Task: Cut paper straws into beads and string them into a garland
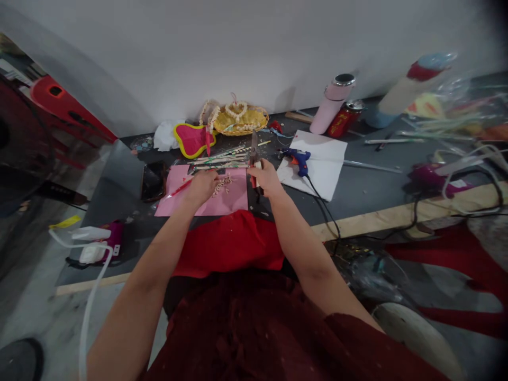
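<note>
My right hand [266,177] is wrapped around a pair of pliers [254,150] with red handles, its metal jaws pointing toward the wall. My left hand [203,186] rests low over a pink sheet [238,198], fingers drawn together; whatever they may hold is too small to make out. By its fingertips lies a pile of small pale pieces [223,184]. A red pen [182,188] shows partly beside that hand. Just beyond the sheet, several thin sticks [222,159] lie side by side.
Left of the sheet sits a black phone [153,181]. Behind are a pink, yellow-edged tray [192,138] and a yellow basket [257,120]. To the right, a blue glue gun [299,159] lies on white paper [327,180], its cord trailing forward. A pink bottle [327,111] and red can [344,120] stand behind.
</note>
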{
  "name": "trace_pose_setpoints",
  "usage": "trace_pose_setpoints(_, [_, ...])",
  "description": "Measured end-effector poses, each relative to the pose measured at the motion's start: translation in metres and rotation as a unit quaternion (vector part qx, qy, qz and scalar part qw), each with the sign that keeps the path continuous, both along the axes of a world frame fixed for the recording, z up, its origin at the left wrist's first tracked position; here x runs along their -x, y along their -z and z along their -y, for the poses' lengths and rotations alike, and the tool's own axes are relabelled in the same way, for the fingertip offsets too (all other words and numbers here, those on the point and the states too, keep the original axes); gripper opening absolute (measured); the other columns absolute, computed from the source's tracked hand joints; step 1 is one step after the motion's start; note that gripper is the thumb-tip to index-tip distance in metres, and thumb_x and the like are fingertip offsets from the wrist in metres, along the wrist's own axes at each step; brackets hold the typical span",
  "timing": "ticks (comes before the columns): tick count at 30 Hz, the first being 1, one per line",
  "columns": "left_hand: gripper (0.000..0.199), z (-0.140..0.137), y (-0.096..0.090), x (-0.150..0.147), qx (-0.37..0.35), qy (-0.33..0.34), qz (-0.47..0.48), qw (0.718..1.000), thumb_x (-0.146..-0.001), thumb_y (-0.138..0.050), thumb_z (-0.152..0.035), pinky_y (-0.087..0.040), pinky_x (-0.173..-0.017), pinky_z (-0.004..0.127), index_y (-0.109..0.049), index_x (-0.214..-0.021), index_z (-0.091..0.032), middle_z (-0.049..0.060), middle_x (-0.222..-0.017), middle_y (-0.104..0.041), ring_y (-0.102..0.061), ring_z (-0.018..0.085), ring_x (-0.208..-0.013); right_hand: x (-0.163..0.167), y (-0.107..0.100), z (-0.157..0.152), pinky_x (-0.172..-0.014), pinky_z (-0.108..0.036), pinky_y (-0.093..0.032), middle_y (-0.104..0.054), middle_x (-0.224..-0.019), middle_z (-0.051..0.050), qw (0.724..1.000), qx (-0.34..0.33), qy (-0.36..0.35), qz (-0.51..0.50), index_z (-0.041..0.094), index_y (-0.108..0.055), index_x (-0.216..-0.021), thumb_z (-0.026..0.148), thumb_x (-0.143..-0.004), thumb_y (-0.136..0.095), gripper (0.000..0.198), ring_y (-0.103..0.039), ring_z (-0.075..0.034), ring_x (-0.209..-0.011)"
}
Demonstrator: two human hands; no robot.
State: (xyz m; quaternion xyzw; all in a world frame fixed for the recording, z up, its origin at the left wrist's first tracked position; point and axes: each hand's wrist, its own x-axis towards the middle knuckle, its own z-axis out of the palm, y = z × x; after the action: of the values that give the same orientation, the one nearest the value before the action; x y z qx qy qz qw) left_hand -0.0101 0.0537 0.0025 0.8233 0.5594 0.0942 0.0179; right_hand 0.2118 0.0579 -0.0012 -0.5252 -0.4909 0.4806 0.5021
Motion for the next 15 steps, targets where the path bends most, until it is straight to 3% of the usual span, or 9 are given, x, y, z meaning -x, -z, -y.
trace_pose_setpoints(2, [0.019,0.003,-0.001,0.002,0.002,-0.001,0.031,1.000,-0.086,-0.049,-0.022,-0.043,-0.082,0.035,-0.067,-0.089,-0.017,0.010,-0.087,-0.068,-0.060,0.023,-0.089,0.001,-0.002,0.001,-0.049,-0.025,-0.040,-0.053,-0.062,0.005,0.997,0.023,-0.036,-0.061,0.020,-0.057,-0.088,0.030,-0.063,-0.065,0.027,-0.049,-0.011,-0.053])
trace_pose_setpoints(5, [0.017,0.009,-0.004,0.007,-0.008,-0.021,0.121,0.992,-0.085,-0.051,-0.020,-0.043,-0.084,0.035,-0.066,-0.092,-0.019,0.009,-0.093,-0.069,-0.060,0.022,-0.091,0.001,-0.007,0.004,-0.059,-0.028,-0.050,-0.062,-0.075,0.002,0.986,0.039,-0.071,-0.149,0.021,-0.056,-0.088,0.033,-0.065,-0.066,0.028,-0.059,-0.013,-0.065])
trace_pose_setpoints(9, [0.015,0.022,-0.008,0.014,-0.011,-0.067,0.287,0.956,-0.085,-0.053,-0.022,-0.044,-0.080,0.033,-0.066,-0.091,-0.020,0.006,-0.092,-0.069,-0.060,0.018,-0.085,0.000,-0.014,0.009,-0.073,-0.036,-0.055,-0.067,-0.099,-0.001,0.979,0.035,-0.100,-0.175,0.024,-0.050,-0.092,0.045,-0.075,-0.062,0.029,-0.065,-0.016,-0.085])
trace_pose_setpoints(11, [0.012,0.030,-0.008,0.015,-0.010,-0.080,0.393,0.916,-0.084,-0.056,-0.024,-0.045,-0.074,0.029,-0.066,-0.089,-0.019,0.004,-0.084,-0.068,-0.058,0.015,-0.078,-0.001,-0.018,0.012,-0.075,-0.040,-0.056,-0.068,-0.102,-0.003,0.979,0.041,-0.117,-0.161,0.024,-0.049,-0.090,0.047,-0.079,-0.060,0.028,-0.065,-0.018,-0.090])
trace_pose_setpoints(15, [0.012,0.040,-0.002,0.013,0.047,-0.093,0.595,0.797,-0.080,-0.060,-0.023,-0.042,-0.059,0.021,-0.065,-0.090,-0.018,0.001,-0.077,-0.064,-0.052,0.008,-0.063,0.003,-0.023,0.017,-0.078,-0.043,-0.055,-0.070,-0.098,-0.006,0.978,0.048,-0.137,-0.153,0.022,-0.051,-0.086,0.047,-0.080,-0.060,0.027,-0.066,-0.021,-0.092])
